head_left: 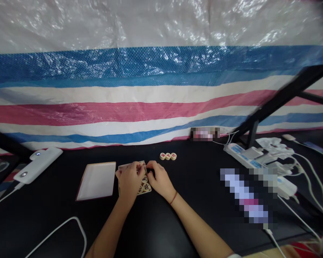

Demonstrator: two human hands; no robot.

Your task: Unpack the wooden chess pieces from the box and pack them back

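A small open box [148, 192] on the black table holds round Chinese chess pieces [146, 187] with black characters; a few with red marks show near its far edge. My left hand [130, 179] lies over the box's left half, its fingers curled down among the pieces and hiding many of them. Whatever those fingertips grip is covered. At the box's right side, my right hand [160, 181] has thumb and fingers bent against the edge near the far corner. Beyond it, three red-marked chess pieces [168, 156] sit in a touching row on the table.
Left of the box lies a shallow white-lined lid [97, 181]. A white device with a cable [39, 166] is at far left. On the right are a blurred-out phone-like object [244, 197], a power strip [242, 156] and tangled cables. Striped sheeting [123, 111] hangs behind the table.
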